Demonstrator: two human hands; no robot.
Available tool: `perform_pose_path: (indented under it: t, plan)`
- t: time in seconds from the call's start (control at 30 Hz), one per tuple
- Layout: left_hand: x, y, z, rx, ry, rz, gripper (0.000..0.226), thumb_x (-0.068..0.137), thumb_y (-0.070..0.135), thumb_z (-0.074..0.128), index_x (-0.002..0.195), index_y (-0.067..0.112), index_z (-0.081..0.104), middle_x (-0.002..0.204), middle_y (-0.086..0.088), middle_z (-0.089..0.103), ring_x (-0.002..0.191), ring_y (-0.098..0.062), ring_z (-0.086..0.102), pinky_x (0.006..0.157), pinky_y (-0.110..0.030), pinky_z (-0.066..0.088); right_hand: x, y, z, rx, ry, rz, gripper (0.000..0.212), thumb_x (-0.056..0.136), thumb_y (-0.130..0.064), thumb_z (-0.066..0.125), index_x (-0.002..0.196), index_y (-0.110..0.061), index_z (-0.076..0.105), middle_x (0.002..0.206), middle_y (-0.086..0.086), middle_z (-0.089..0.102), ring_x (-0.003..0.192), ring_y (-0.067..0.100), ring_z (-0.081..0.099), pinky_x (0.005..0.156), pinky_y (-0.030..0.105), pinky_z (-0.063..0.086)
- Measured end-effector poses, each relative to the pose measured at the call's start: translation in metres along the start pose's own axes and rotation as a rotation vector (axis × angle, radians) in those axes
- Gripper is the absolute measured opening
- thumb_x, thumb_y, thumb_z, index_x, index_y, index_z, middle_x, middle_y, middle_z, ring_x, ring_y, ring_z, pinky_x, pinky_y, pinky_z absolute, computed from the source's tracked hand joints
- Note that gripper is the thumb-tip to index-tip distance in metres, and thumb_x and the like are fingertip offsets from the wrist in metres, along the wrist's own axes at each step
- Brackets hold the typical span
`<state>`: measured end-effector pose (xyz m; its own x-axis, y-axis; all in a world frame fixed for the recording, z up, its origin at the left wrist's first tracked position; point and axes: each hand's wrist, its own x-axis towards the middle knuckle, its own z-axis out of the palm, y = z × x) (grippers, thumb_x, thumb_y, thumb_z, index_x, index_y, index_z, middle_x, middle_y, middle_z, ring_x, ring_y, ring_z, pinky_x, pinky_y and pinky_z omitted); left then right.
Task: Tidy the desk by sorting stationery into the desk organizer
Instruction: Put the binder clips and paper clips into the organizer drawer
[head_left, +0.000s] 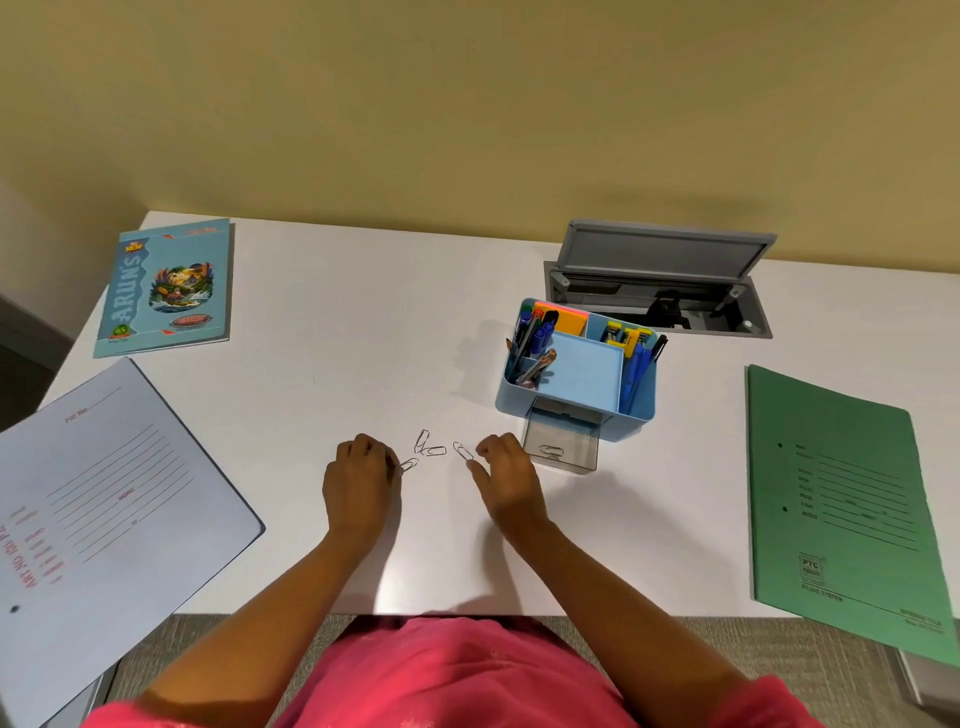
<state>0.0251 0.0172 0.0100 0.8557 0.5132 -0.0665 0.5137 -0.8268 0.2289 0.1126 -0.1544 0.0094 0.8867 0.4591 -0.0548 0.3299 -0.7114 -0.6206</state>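
Paperclips (435, 450), four loose, lie on the white worktop (322, 332) between my hands. A fifth clip (550, 450) sits in the clear drawer (563, 465), which is pulled open at the foot of the blue desk organizer (636, 410). Pens and sticky notes stand in the upper compartments.

Risks, as I judge them: the clips are thin, flat and slick on a smooth top, so a pinch may skate off or flick one away. The two middle clips touch at one end, so lifting one may drag the other. The drawer mouth is small and low, so a drop from height could bounce out. A nudge from my right hand (506, 475) could push the drawer shut.

My left hand (358, 478) has its fingers (382, 454) curled, tips on the leftmost clip (409, 464). Pinched or only touched, I cannot tell. My right fingers (491, 446) are loosely curled with the thumb out, gripping nothing I can see, tips just beside the rightmost clip (462, 450). The drawer is just right of that hand.

Further out: a blue folder (119, 483) at left, a notebook (166, 288) behind it, a green folder (841, 499) at right and an open cable hatch (660, 270) behind the organizer.
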Motion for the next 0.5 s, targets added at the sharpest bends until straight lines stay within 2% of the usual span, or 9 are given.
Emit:
perform_pose_path:
  t: [0.13,0.37,0.43,0.5]
  plan:
    - [-0.001,-0.002,0.001,0.022,-0.001,-0.023,0.014,0.062,0.011,0.080,0.066,0.014,0.067,0.073,-0.004,0.062,0.071,-0.028,0.059,0.047,-0.027,0.039,0.016,-0.008,0.014,-0.164,-0.071,0.116,0.029,0.094,-0.029,0.054,0.112,-0.007,0.055,0.112,0.008,0.054,0.102,0.023,0.057,0.085,0.029,0.048]
    - [-0.008,-0.009,0.000,-0.049,0.001,-0.079,0.009,0.069,0.015,0.077,0.070,0.015,0.068,0.079,-0.003,0.063,0.080,-0.029,0.058,0.053,-0.032,0.043,0.023,-0.001,0.016,-0.080,-0.109,0.266,0.011,0.084,-0.012,0.057,0.088,-0.006,0.064,0.094,0.009,0.063,0.089,0.025,0.061,0.077,0.036,0.052]
    - [-0.009,-0.010,0.000,-0.067,-0.001,-0.090,0.006,0.072,0.015,0.074,0.072,0.015,0.069,0.082,-0.003,0.063,0.084,-0.029,0.058,0.056,-0.033,0.045,0.021,0.002,0.012,-0.072,-0.135,0.247,0.009,0.082,-0.010,0.055,0.083,-0.006,0.063,0.089,0.009,0.062,0.084,0.026,0.061,0.073,0.038,0.052]
    - [-0.009,-0.013,0.000,-0.075,0.003,-0.095,0.003,0.074,0.014,0.072,0.073,0.014,0.070,0.083,-0.004,0.063,0.085,-0.029,0.057,0.056,-0.034,0.045,0.011,0.004,0.004,-0.053,-0.109,0.153,0.005,0.083,-0.008,0.054,0.081,-0.007,0.059,0.087,0.007,0.059,0.080,0.023,0.058,0.071,0.037,0.050]
